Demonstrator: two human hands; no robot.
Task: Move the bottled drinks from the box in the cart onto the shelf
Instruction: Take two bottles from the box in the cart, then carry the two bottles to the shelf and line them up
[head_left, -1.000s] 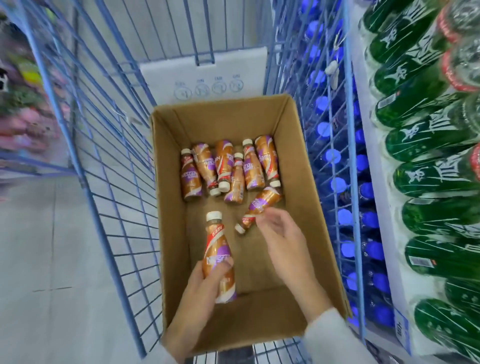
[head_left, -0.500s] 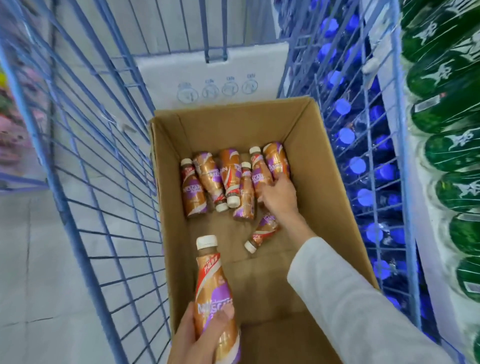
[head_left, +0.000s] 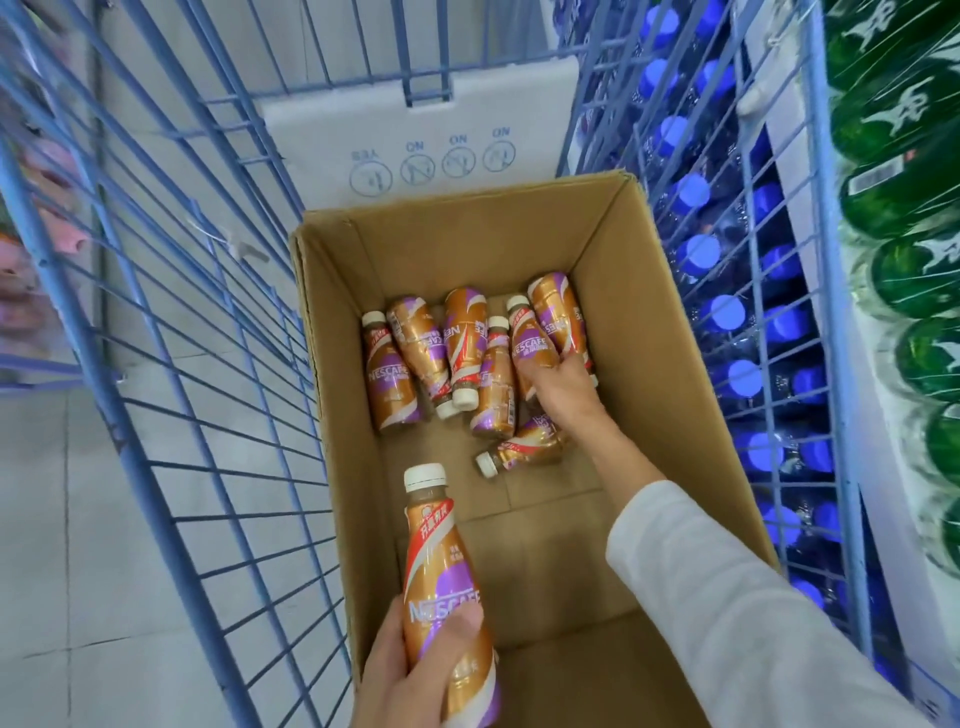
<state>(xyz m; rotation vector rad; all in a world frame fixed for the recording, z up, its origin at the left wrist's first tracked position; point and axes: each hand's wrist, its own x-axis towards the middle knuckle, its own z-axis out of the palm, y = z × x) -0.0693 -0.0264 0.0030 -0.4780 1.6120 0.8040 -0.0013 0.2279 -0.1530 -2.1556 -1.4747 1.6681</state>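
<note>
An open cardboard box (head_left: 670, 332) sits in the blue wire cart (head_left: 171, 364). Several gold-and-purple coffee bottles (head_left: 389, 384) with white caps lie at its far end; one more bottle (head_left: 524, 447) lies apart, nearer me. My left hand (head_left: 415, 675) grips an upright coffee bottle (head_left: 441, 566) over the box's near left corner. My right hand (head_left: 561, 384) reaches into the pile, fingers curled round the rightmost bottle (head_left: 556, 317). The shelf where these bottles go is not in view.
Right of the cart stand packs of blue-capped bottles (head_left: 727, 312) behind the wire side. Further right, wrapped green bottles (head_left: 904, 156) lie on a white shelf unit. A white panel (head_left: 415, 119) with pictograms leans behind the box. Grey floor lies to the left.
My right hand left the lone bottle, moved to the far pile and closed its fingers on the rightmost bottle. My left hand lifted its bottle nearer to me.
</note>
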